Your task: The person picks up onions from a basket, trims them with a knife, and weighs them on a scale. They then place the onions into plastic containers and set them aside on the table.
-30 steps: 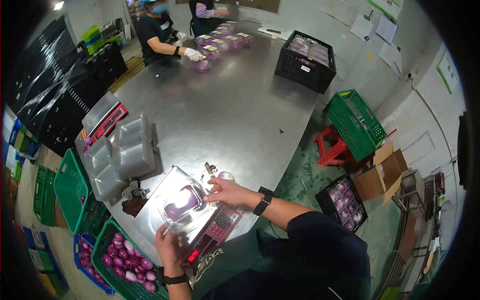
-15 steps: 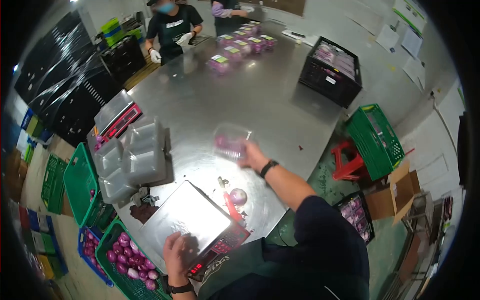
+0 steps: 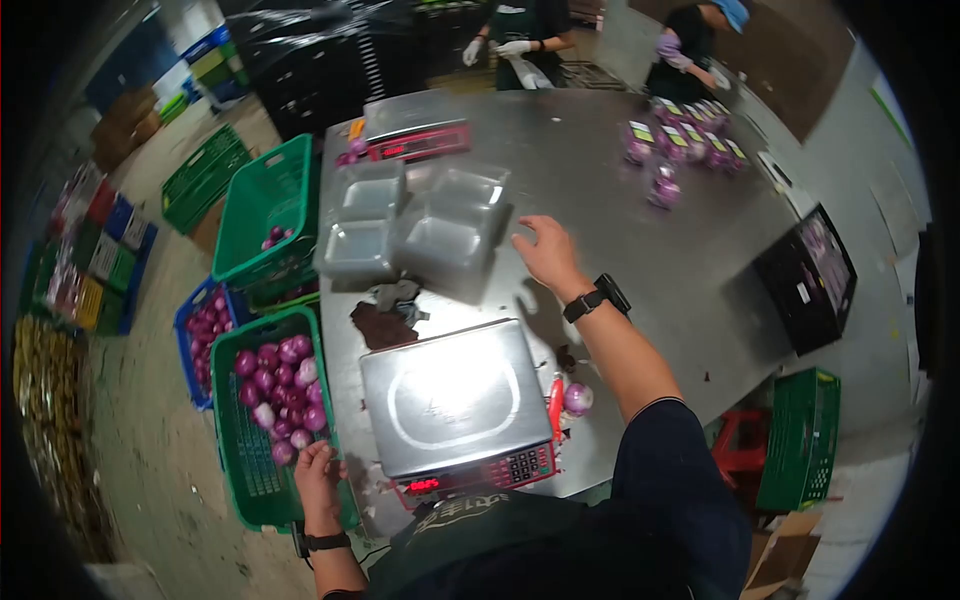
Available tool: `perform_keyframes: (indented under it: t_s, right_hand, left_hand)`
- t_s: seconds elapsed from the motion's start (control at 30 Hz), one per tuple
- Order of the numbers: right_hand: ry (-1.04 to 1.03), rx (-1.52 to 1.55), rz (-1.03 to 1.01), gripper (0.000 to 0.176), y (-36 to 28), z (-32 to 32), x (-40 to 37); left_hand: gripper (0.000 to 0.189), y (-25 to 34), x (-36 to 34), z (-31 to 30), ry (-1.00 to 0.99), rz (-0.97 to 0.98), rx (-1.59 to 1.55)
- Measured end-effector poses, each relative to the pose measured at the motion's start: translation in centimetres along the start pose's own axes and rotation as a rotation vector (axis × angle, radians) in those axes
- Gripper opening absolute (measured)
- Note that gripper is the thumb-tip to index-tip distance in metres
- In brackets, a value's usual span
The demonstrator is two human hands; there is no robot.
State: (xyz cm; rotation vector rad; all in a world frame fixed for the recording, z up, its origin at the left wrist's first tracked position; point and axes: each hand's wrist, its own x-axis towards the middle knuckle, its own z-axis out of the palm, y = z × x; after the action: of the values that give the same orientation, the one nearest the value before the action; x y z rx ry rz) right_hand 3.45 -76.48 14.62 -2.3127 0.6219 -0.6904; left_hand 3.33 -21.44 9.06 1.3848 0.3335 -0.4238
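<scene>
Reference: I take the weighing scale [image 3: 448,392] in front of the person as landmark.
Right hand [image 3: 545,250]: beyond the scale, empty, palm down and fingers spread. It is just beside the clear plastic trays [image 3: 430,235], and I see no contact.
Trays: nested open-side up beyond the scale, which I judge keeps them within arm's reach.
Left hand [image 3: 318,475]: at the scale's near-left corner, on the green crate [image 3: 250,480] rim. The fingers lie together; I cannot tell whether they grip.
Red onions [image 3: 278,385]: in that crate, left of the scale.
Red-handled knife [image 3: 556,400]: along the scale's right edge, with a loose onion [image 3: 578,398] just beside it.
</scene>
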Motion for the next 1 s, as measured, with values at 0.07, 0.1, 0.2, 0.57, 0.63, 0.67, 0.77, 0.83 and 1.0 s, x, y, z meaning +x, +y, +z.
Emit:
perform_keyframes:
  t_s: [0.07, 0.1, 0.2, 0.57, 0.63, 0.67, 0.77, 0.83, 1.0]
  right_hand:
    - [-0.069, -0.001, -0.126, 0.040, -3.5, 3.0, 0.4]
    - [-0.116, -0.013, -0.238, 0.038, -4.9, 4.6, 0.6]
    - [-0.345, -0.338, -0.398, 0.028, -2.5, 12.2, 3.3]
    - [-0.341, -0.390, -0.228, 0.039, -5.9, 14.7, 3.5]
    - [-0.304, -0.245, -0.032, 0.046, -5.5, 14.5, 4.3]
    - [-0.276, -0.192, 0.060, 0.048, -6.3, 14.6, 4.2]
    - [-0.009, -0.510, -0.229, 0.043, -11.2, 13.7, 0.2]
    - [-0.102, -0.403, -0.218, 0.044, -13.4, 12.4, -4.3]
    - [-0.491, -0.477, -0.181, 0.040, -15.8, 8.9, -19.7]
  left_hand:
    - [0.018, 0.1, 0.0, -2.5, 0.091, -0.001, 0.011]
    - [0.018, 0.1, 0.4, -3.9, 0.122, -0.001, -0.006]
    - [0.017, -1.8, 1.2, -9.6, 0.232, -0.004, 0.027]
    - [0.015, -5.5, 5.9, -23.6, 0.402, -0.242, -0.089]
    - [0.016, -5.7, 8.8, -24.8, 0.383, -0.259, -0.077]
    - [0.017, -5.5, 10.5, -24.8, 0.364, -0.286, -0.039]
    - [0.024, -9.6, 17.7, -26.8, 0.219, -0.392, -0.041]
    - [0.030, -11.3, 21.6, -26.7, 0.093, -0.465, -0.079]
    - [0.071, -16.3, 30.2, -20.8, 0.274, -0.639, -0.006]
